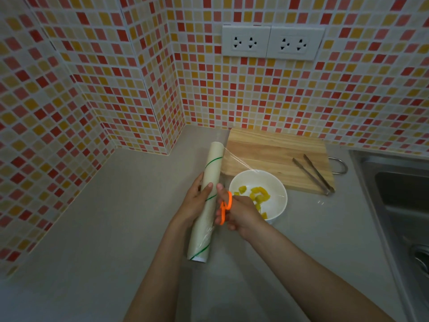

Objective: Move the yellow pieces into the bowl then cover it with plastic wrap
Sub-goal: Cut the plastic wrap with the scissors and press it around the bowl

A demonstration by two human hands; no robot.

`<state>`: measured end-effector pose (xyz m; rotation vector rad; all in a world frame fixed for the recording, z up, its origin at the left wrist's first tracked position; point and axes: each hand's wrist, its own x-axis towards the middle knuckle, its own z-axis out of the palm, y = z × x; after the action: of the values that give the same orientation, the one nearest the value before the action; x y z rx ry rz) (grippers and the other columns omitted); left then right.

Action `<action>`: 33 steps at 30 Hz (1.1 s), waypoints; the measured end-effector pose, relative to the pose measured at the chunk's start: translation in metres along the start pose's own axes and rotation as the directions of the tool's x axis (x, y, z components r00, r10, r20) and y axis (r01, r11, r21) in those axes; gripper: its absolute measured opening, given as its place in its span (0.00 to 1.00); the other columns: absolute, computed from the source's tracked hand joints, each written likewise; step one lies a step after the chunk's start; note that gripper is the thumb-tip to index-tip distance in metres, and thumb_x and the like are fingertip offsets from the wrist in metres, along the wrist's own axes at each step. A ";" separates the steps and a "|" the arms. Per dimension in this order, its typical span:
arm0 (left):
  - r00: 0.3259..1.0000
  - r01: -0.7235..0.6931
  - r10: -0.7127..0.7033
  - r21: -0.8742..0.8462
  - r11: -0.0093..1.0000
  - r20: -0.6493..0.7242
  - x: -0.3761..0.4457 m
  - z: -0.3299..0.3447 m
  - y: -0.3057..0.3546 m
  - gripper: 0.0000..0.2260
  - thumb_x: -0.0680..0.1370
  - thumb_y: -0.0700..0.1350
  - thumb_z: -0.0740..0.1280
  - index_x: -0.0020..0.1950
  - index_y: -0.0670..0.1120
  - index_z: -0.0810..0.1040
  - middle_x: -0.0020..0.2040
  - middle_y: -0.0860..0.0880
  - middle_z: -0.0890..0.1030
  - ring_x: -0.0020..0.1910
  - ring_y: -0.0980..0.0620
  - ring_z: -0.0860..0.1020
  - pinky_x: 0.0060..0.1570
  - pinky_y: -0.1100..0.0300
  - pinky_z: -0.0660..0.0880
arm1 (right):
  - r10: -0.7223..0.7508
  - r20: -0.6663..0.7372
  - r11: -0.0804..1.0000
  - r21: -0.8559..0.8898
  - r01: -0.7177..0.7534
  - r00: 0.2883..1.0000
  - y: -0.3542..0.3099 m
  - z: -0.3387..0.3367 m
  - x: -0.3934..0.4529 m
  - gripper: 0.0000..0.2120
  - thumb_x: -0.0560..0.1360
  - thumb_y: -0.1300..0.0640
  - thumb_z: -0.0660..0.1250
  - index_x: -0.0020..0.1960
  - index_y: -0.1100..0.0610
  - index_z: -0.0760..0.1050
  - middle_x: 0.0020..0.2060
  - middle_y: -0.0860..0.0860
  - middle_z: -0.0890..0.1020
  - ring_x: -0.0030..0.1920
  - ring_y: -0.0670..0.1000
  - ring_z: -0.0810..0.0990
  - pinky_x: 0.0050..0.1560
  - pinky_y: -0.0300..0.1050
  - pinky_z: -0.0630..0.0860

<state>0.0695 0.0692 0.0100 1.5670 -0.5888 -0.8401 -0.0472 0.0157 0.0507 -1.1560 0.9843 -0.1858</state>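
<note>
- The left hand point(196, 202) is wrapped around the long cream roll of plastic wrap with thin green stripes point(207, 201), thumb on top, holding it at a slant just above the grey countertop point(97, 217). If that hold loosens, the roll could turn and the stretched film go slack.
- The right hand point(239, 213) has its fingers through the orange handles of a pair of scissors point(225, 206), right beside the roll; the blades are hidden. A cut made blind could run crooked or nick a finger.
- The clear sheet of film point(241, 163) runs from the roll over the round white bowl point(277, 211), where the yellow pieces point(260, 194) already lie. Cut loose, it may cling to itself and bunch up.
- Farther off, metal tongs point(313, 174) rest on the pale wooden cutting board point(267, 154), where the film's far edge could snag.
</note>
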 end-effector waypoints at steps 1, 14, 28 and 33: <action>1.000 0.005 -0.005 -0.004 1.000 0.003 0.000 -0.001 0.000 0.20 0.80 0.42 0.60 0.72 0.45 0.64 0.64 0.41 0.76 0.57 0.47 0.78 0.58 0.54 0.75 | 0.013 0.008 1.000 0.005 -0.013 1.000 -0.001 0.000 0.002 0.22 0.70 0.38 0.66 0.37 0.58 0.71 0.26 0.54 0.77 0.22 0.50 0.78 0.19 0.31 0.58; 0.999 -0.016 0.016 -0.003 1.000 0.041 -0.004 -0.007 0.010 0.16 0.80 0.42 0.59 0.68 0.49 0.67 0.57 0.45 0.79 0.47 0.54 0.80 0.47 0.64 0.78 | 0.109 0.072 0.994 -0.011 -0.109 0.991 -0.023 0.000 0.022 0.26 0.69 0.32 0.61 0.43 0.57 0.69 0.30 0.55 0.79 0.29 0.53 0.82 0.18 0.32 0.57; 1.000 -0.015 0.015 0.028 0.999 0.023 -0.008 -0.013 0.018 0.21 0.80 0.40 0.58 0.74 0.45 0.62 0.67 0.41 0.74 0.64 0.44 0.75 0.64 0.48 0.71 | 0.128 0.108 0.986 0.090 -0.138 0.986 -0.045 -0.004 0.047 0.26 0.69 0.32 0.60 0.39 0.57 0.69 0.30 0.53 0.77 0.22 0.47 0.79 0.16 0.31 0.56; 0.999 -0.024 0.024 0.006 1.000 0.024 -0.011 -0.018 0.019 0.21 0.80 0.40 0.58 0.73 0.45 0.63 0.67 0.40 0.74 0.57 0.49 0.75 0.58 0.52 0.72 | 0.194 0.175 0.969 0.121 -0.217 0.965 -0.052 -0.007 0.055 0.29 0.67 0.28 0.58 0.39 0.56 0.69 0.32 0.52 0.78 0.24 0.46 0.81 0.16 0.32 0.55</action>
<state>0.0783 0.0854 0.0315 1.5545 -0.6264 -0.8407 -0.0015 -0.0439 0.0623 -0.9189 0.9254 0.0062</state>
